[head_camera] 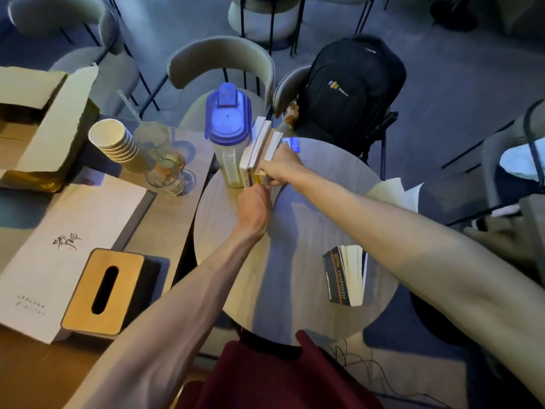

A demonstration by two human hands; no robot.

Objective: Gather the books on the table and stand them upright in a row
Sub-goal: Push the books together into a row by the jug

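Both hands reach far over the round table (295, 231). Near the person, 1 black book (343, 276) stands alone on its edge. Farther out, the left hand (253, 209) is curled shut, touching the bottom of the row of books (258, 154). The right hand (280, 166) grips the last book in that row. These books stand right beside a jug with a blue lid (227, 125).
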